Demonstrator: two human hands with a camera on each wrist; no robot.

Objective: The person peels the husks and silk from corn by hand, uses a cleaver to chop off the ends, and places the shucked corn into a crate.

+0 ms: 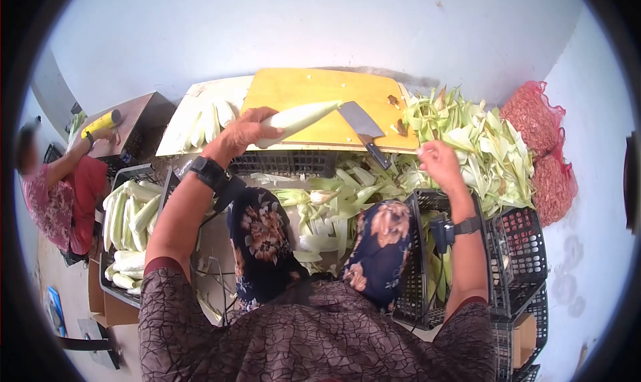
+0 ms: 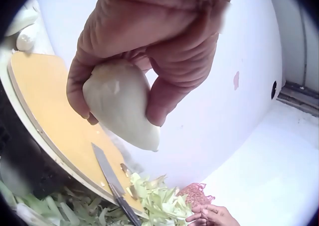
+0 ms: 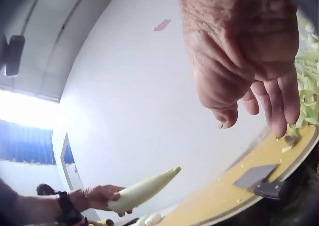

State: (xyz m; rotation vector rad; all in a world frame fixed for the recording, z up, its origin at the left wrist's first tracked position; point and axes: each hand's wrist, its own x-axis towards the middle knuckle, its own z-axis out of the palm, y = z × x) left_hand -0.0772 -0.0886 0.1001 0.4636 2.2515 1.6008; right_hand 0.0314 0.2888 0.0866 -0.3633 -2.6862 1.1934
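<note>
My left hand (image 1: 242,134) grips the thick end of an ear of corn (image 1: 304,119) in pale inner husk. Its narrow tip points right over the yellow cutting board (image 1: 287,88). In the left wrist view, thumb and fingers close around the blunt base of the ear (image 2: 119,104). My right hand (image 1: 441,165) hangs at the board's right end, near the husk pile, with nothing in it. Its fingers (image 3: 273,106) are loosely bent in the right wrist view. A cleaver (image 1: 362,123) lies on the board, its black handle jutting over the front edge.
Stripped husks (image 1: 484,142) heap at the right, beside red mesh sacks (image 1: 534,122). Black crates (image 1: 517,242) stand by my right arm. Trimmed ears (image 1: 130,215) fill a crate at left; several more (image 1: 208,125) lie left of the board. Another person (image 1: 63,182) sits far left.
</note>
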